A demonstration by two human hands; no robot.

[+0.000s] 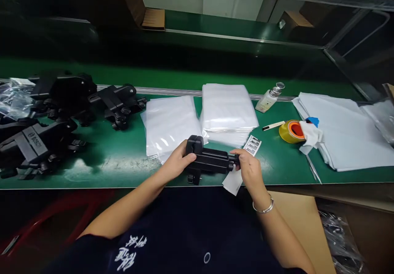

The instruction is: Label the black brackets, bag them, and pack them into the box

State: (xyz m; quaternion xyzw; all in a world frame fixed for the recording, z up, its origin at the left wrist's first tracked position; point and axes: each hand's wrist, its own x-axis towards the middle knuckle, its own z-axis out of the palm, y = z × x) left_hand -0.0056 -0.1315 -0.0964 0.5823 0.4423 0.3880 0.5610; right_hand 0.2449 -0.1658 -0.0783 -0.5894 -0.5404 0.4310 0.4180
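Near the surface's [117,171] front edge, black device [213,161] is clasped by left fingers [188,158], its end pinched by right fingers [242,154]; apparent adjustment requires steadiness.

Matt black plastic device [214,161], glossy clear plastic bags [226,107]

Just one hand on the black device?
No, the left hand holds one end of the black device and the right hand holds the other.

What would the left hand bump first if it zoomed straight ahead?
The black plastic device that the left hand holds; past it, perhaps the taller stack of clear plastic bags, though depth is unclear.
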